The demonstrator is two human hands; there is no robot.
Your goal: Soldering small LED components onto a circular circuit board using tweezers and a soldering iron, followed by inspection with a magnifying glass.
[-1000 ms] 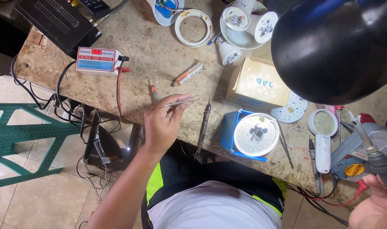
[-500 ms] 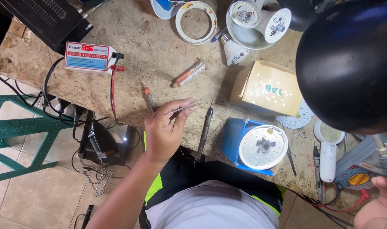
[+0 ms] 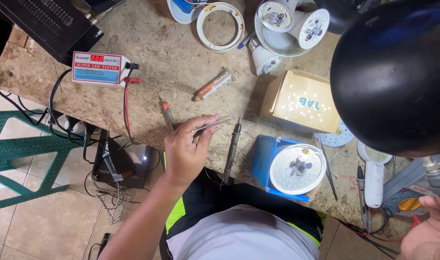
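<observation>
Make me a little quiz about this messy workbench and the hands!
1. True or false: the left hand holds metal tweezers.
2. What lies just right of the tweezers: A) soldering iron, B) spoon, C) ruler?
3. The round LED board rests on a ____ holder.

Key: 1 true. 2 A. 3 blue. The right hand sits at the frame corner, its grip unclear.

Our left hand [image 3: 187, 149] reached up from the lower frame, forearm bare and slanted, fingers curled with thumb and forefinger pinched in a tight grip, our right hand [image 3: 429, 231] low at the frame's corner, fingers loosely bent, only partly seen
</observation>
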